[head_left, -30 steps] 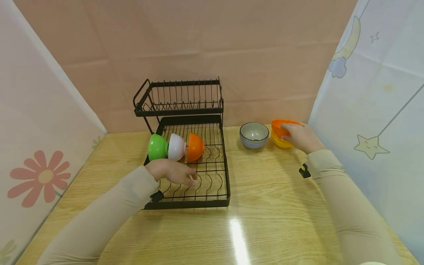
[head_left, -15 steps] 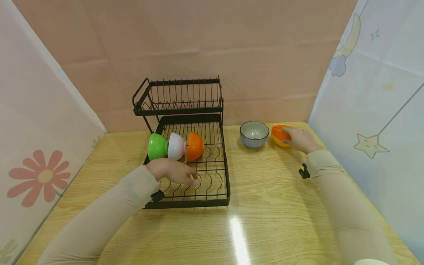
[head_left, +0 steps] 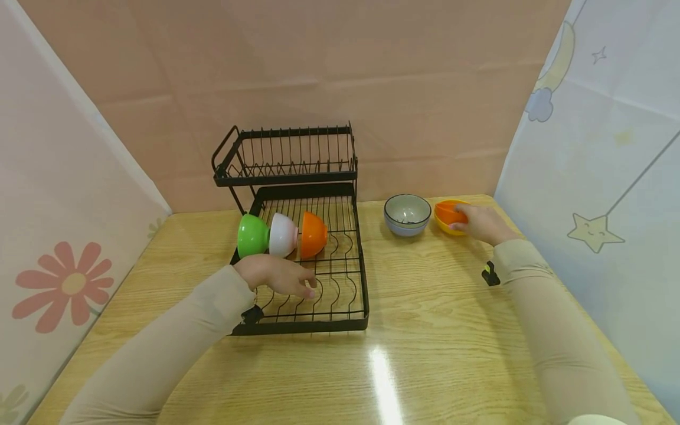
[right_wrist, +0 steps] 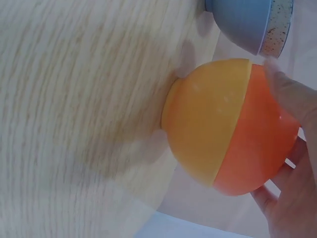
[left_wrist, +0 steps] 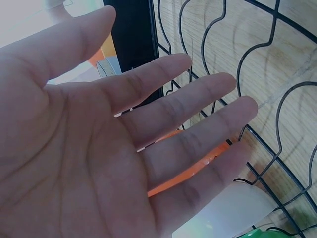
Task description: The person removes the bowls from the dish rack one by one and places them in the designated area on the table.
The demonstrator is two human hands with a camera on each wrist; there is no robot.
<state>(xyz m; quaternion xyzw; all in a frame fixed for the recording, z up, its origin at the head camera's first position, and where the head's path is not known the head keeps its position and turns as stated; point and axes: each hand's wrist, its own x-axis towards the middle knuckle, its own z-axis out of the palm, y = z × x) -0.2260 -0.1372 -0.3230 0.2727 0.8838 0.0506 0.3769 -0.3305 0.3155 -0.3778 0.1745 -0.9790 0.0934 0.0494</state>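
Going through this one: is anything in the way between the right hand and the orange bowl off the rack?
Nothing visible. The right hand touches the orange bowl directly; the yellow bowl is below, the blue bowl to one side.

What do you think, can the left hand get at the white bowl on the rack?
Probably yes: the left hand is open, holds nothing and is close to the white bowl. Nothing seems to cover it from above, though the green bowl and an orange bowl crowd its sides.
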